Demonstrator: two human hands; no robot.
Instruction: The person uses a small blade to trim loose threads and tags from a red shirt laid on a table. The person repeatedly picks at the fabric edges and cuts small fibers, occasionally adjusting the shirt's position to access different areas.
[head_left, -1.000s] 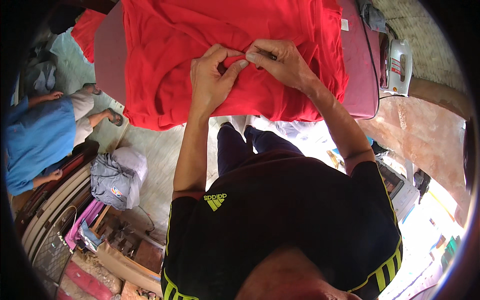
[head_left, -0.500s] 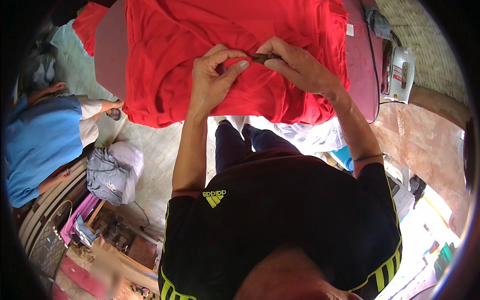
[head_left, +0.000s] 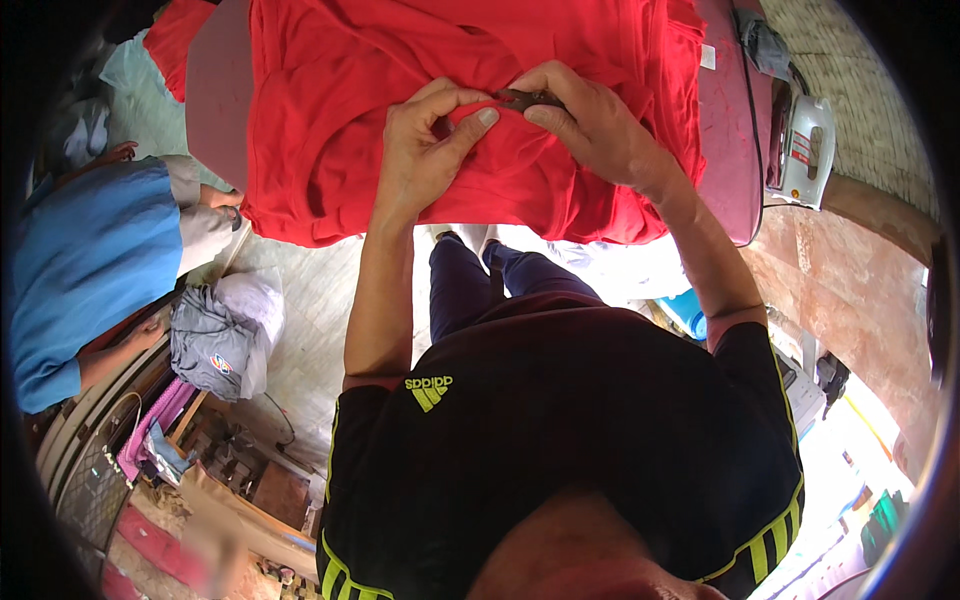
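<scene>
With left hand (head_left: pixel 425 140) all but closed, pinching a small fold of red cloth (head_left: pixel 340 130) between thumb and forefinger, and with right hand (head_left: pixel 600 125) curled around a small dark tool (head_left: pixel 535 99), pointing it leftward at the pinch. Lies in loose creases over the mauve table (head_left: pixel 217 100) on the far side, looks soft, limp and fairly light, likely to slip and ruck, so best taken in a short pinch close to the tool. Reaching from the near side, with left forearm (head_left: pixel 382 290) nearly straight ahead and right forearm (head_left: pixel 705 250) slanting far and left.
</scene>
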